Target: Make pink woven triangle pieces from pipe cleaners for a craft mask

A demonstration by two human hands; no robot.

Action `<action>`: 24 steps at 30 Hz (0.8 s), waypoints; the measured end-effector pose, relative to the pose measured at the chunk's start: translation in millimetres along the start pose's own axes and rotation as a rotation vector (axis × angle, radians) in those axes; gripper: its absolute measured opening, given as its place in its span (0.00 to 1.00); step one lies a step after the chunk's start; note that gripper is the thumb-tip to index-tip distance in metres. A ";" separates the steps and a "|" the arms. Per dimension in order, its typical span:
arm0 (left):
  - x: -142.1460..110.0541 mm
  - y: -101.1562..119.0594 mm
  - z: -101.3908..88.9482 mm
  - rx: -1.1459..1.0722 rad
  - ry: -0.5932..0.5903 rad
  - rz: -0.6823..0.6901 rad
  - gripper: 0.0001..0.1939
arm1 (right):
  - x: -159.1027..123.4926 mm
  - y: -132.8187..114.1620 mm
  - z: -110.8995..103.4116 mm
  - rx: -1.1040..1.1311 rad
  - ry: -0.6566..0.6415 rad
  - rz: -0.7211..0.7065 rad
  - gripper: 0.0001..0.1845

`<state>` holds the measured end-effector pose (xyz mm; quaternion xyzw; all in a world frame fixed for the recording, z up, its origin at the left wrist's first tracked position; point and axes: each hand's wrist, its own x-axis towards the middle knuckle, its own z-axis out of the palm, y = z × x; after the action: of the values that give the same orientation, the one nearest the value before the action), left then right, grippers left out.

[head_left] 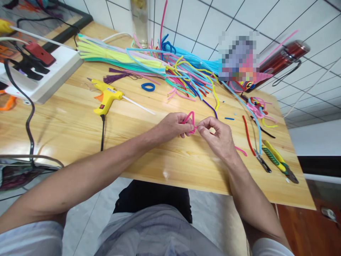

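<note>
Two bare hands are held close tog. over the wooden table [149, 161], w/ one pink stem [193, 119] btwn them. By the L hand [176, 124] the stem is gripped btwn thumb & fingers; an angular loop, bent to a point at the top, is seen above that thumb. By the R hand [220, 135] thumb & forefinger tips are brought tog. at the loop's R side, where a pink end appears to be pinched; exact contact can't be told, being too small.

Step in hand, as judged: bending or twisting of the stem at that spot. For the next move, a steady L hold is prob. called for, w/ a fine turn or pull given by the R fingertips, so the bend isn't loosened.

No tool is held. The glue gun [108, 97] is laid off to the L; the pliers [281, 164] & cutter [263, 162] are laid to the R, near a red stem [247, 136]. A blue ring [148, 90] & a stem bundle [119, 58] are placed farther back.
</note>
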<state>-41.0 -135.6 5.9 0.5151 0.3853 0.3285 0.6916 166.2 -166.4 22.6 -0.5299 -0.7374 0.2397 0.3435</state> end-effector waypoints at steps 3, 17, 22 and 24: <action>0.0 1.5 1.0 0.004 -0.008 -0.004 0.06 | -0.2 -0.5 -0.9 0.012 -0.010 -0.003 0.06; -2.5 5.7 1.6 -0.008 -0.084 0.031 0.08 | -2.3 2.9 -6.7 0.084 -0.060 -0.046 0.08; -1.9 5.0 -0.6 -0.075 -0.163 0.089 0.06 | -0.4 3.3 -9.0 0.165 -0.088 -0.033 0.14; -2.3 4.3 -1.6 -0.104 -0.206 0.096 0.05 | 0.1 4.8 -10.0 0.200 -0.095 -0.005 0.17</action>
<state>-43.7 -135.8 10.2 0.5274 0.2696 0.3261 0.7367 176.8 -164.8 25.6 -0.4791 -0.7266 0.3360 0.3601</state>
